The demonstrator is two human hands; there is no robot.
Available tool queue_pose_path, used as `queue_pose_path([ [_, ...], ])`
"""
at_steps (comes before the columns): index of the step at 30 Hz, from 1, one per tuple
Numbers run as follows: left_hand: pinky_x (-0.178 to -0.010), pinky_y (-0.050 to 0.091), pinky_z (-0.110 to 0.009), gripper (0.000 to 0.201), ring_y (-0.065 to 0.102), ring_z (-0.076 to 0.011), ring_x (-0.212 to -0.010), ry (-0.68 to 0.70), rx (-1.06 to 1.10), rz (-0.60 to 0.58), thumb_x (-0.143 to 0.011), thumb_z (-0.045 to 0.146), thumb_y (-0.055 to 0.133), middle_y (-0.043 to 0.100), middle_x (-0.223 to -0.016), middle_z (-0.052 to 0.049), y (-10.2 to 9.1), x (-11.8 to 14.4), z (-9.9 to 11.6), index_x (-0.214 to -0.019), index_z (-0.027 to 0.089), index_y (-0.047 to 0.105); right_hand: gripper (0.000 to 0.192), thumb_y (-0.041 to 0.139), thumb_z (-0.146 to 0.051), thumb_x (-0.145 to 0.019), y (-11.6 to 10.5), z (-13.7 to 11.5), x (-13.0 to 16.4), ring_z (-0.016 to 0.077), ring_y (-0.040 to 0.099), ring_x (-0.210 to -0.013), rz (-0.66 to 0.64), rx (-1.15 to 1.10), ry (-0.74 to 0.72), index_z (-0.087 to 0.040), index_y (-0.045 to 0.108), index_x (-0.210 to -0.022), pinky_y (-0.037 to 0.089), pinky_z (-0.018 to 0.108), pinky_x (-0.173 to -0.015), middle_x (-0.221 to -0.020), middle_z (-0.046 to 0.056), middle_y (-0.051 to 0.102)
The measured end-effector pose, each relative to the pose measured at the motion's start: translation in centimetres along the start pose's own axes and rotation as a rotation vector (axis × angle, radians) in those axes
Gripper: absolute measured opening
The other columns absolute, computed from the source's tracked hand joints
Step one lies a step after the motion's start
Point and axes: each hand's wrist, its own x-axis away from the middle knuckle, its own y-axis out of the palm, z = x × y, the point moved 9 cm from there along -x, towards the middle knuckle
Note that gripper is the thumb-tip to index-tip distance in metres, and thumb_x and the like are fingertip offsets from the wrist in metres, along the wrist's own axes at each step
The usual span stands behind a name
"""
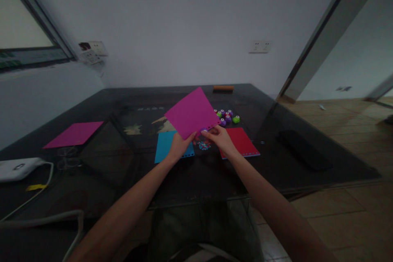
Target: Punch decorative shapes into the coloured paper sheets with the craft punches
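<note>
A magenta sheet of paper is raised at a slant above the table, with a row of small punched holes along its lower right edge. My left hand pinches its bottom corner between thumb and fingers. At that same edge, my right hand is closed on a small purple craft punch, partly hidden by the fingers. Small colored paper cut-outs lie in a heap under the hands. Blue paper rests at the left and red paper at the right, both with holes along their near edges.
Several purple and green craft punches are grouped behind the red paper. Another magenta sheet lies far left, near a white device with a cable. A black case lies right; a brown roll is by the wall.
</note>
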Motion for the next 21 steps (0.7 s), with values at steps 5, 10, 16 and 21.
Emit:
queue_pose_path([
  [5,-0.063,0.050,-0.031,0.027,0.061,-0.0176,-0.057,-0.003,0.004,-0.003,-0.081,0.038,0.053,0.067,-0.060,-0.005,0.1,0.0,-0.1,-0.069,0.016,0.063,0.038,0.073,-0.049,-0.059,-0.1,-0.1,-0.1,0.0105,0.049,-0.042,0.004,0.042,-0.014,-0.019,0.058,-0.077,0.041,0.024,-0.044,-0.051,-0.004,0.054],
  [10,-0.065,0.050,-0.030,0.027,0.062,-0.0176,-0.060,-0.002,-0.009,0.016,-0.081,0.039,0.053,0.067,-0.061,-0.005,-0.1,0.0,-0.3,-0.069,0.017,0.063,0.034,0.075,-0.044,-0.058,-0.1,-0.2,0.1,0.0103,0.051,-0.048,-0.014,-0.007,-0.009,-0.018,0.059,-0.074,0.042,0.024,-0.048,-0.061,-0.001,0.059],
  [16,-0.082,0.048,-0.035,0.019,0.064,-0.0209,-0.076,0.102,-0.102,0.182,-0.078,0.036,0.059,0.070,-0.072,-0.005,-1.6,0.1,0.5,-0.073,0.018,0.065,0.040,0.080,-0.031,-0.049,0.2,-0.8,-0.1,0.0138,0.059,-0.068,-0.030,-0.151,-0.067,-0.021,0.060,-0.082,0.048,0.028,-0.065,-0.081,0.000,0.063],
  [21,-0.090,0.044,-0.036,0.017,0.062,-0.0209,-0.091,0.375,-0.171,0.133,-0.081,0.032,0.057,0.070,-0.091,-0.006,-2.1,1.1,3.5,-0.087,0.021,0.068,0.039,0.080,-0.026,-0.049,0.3,-2.1,0.2,0.0197,0.061,-0.086,-0.074,-0.143,-0.123,-0.024,0.062,-0.084,0.049,0.033,-0.077,-0.090,0.001,0.066],
])
